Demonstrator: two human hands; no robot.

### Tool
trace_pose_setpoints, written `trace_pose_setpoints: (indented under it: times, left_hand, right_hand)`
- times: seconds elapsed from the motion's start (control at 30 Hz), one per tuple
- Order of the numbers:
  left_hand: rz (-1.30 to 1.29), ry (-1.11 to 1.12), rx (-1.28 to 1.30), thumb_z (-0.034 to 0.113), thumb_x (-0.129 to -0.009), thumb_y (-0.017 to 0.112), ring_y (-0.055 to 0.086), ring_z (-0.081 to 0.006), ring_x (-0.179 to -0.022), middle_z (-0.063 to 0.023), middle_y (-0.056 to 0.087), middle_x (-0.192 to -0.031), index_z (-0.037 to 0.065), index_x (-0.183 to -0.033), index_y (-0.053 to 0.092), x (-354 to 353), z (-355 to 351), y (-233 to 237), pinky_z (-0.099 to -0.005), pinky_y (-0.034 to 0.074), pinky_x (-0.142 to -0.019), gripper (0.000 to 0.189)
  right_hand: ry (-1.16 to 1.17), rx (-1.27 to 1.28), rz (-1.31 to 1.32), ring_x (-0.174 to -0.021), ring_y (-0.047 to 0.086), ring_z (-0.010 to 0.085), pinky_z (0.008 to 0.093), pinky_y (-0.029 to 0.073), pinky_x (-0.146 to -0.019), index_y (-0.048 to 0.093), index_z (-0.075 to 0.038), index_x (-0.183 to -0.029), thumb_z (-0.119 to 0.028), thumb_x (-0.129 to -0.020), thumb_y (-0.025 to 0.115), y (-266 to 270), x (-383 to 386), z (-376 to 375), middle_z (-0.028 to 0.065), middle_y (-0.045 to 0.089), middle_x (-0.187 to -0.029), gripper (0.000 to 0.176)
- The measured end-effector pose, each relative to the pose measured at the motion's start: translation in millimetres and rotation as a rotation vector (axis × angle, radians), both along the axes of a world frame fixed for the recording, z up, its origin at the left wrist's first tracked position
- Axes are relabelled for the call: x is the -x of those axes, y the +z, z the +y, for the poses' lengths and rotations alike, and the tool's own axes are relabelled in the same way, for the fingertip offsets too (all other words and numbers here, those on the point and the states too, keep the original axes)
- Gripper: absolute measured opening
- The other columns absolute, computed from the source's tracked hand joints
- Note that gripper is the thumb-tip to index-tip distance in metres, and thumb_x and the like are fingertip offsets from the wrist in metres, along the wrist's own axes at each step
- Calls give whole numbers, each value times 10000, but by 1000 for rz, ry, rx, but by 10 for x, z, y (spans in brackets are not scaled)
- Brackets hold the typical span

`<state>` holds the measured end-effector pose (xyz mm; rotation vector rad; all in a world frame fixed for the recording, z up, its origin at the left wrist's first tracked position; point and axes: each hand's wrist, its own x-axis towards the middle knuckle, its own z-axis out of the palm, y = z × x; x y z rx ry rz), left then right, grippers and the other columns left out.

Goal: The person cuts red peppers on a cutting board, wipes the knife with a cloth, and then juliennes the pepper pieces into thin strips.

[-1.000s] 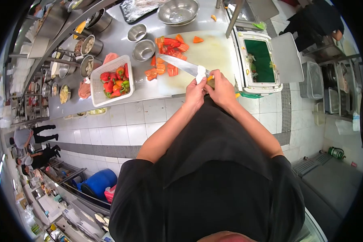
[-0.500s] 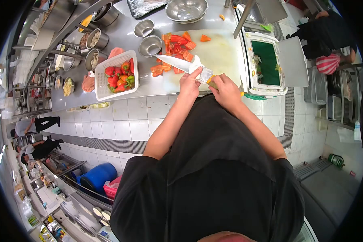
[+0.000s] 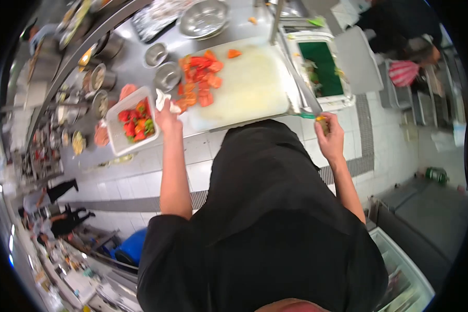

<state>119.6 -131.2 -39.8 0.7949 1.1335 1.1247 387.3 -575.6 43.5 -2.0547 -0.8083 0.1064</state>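
Note:
My left hand (image 3: 169, 118) holds a crumpled white cloth (image 3: 166, 101) between the basket and the cutting board. In my right hand (image 3: 329, 134) is the handle of a knife (image 3: 301, 86), whose blade points up and away beside the green-lined bin. Cut pieces of red-orange pepper (image 3: 205, 79) lie on the left part of the white cutting board (image 3: 255, 86), with one piece apart near its far edge. Whole red and green peppers (image 3: 135, 124) sit in a white basket (image 3: 117, 144) at the left.
Two small metal bowls (image 3: 167, 76) and a large one (image 3: 205, 18) stand beyond the board. The bin (image 3: 348, 99) is at the right. Metal pots (image 3: 103, 79) stand at the left. A person (image 3: 400, 26) is at the upper right; others are far left.
My hands have moved apart: the left one went left with the cloth, the right one went right with the knife. The knife has left the cloth and the space over the board. The view has shifted.

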Motion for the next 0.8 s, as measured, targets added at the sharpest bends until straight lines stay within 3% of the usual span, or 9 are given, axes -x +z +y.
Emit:
trace_pose_setpoints:
  times: [0.07,0.23,0.3,0.33,0.37,0.47,0.57,0.63,0.8]
  left_hand:
    - [-6,-120,62,52,-980,665,713,-202,-934,-71,726,-1112,76,-1314,650,-388,-492,24,-367,598,-823,335]
    - [-204,-606,361,96,-955,600,683,-235,-1158,-125,696,-1278,-15,-1422,578,-2151,-1997,-128,-400,540,-1002,480]
    - [-226,-1051,212,200,-824,886,561,-309,-1360,-198,595,-1429,-52,-1622,222,-2928,-2234,437,-443,422,-1170,1068]
    - [138,-1018,2,327,-678,1013,472,-356,-1442,-250,451,-1562,-42,-1653,34,-3425,-2304,305,-419,381,-1211,1429]
    - [109,-1115,-354,444,-617,1032,381,-375,-1515,-282,331,-1641,-57,-1657,67,-3652,-2291,464,-396,347,-1242,1505]
    - [121,-1086,-957,415,-798,894,545,-400,-1392,-242,561,-1494,16,-1478,531,-3626,-2326,1080,-440,441,-1175,868]
    - [123,-1061,-1167,212,-940,733,670,-384,-1150,-157,716,-1214,73,-1200,710,-3055,-2227,1153,-459,531,-1014,295]
    - [439,-984,-1350,43,-859,678,693,-340,-1081,-120,746,-1089,66,-1122,734,-2463,-1939,848,-442,546,-967,270]
    - [1059,-629,-1102,-59,-782,631,705,-348,-1085,-138,764,-1154,74,-1099,784,-706,-734,35,-465,521,-1008,377]
  right_hand:
    - [-194,14,188,-693,524,90,276,457,-643,618,-23,-1217,-142,-983,763,-48,-168,-489,22,599,-775,300]
    - [-559,-133,440,-572,496,57,250,405,-502,561,-43,-1280,-155,-1011,746,-284,-206,-1216,-21,557,-736,345]
    - [-563,-281,399,-527,488,47,226,402,-457,537,-60,-1242,-163,-1056,692,-385,-200,-1325,-29,551,-715,263]
    - [-530,-360,454,-536,520,67,231,430,-471,523,-57,-1215,-176,-1068,680,-435,-225,-1423,-3,569,-738,246]
    - [-510,-371,454,-552,546,80,238,454,-489,514,-57,-1207,-152,-1065,668,-394,-203,-1448,15,575,-754,229]
    - [-426,-310,450,-587,594,110,255,497,-524,498,-52,-1191,-79,-1041,632,-415,-291,-1533,59,614,-809,203]
    - [-286,-82,471,-619,639,139,289,528,-548,497,-4,-1309,36,-934,556,-507,-393,-1437,116,716,-875,381]
    - [-184,129,459,-603,622,122,313,511,-539,481,-25,-1450,18,-913,547,-425,-358,-1086,97,711,-776,543]
    - [192,527,92,-787,701,510,592,528,-703,545,-76,-1270,-192,-998,636,-504,-230,-4,276,725,-848,309]
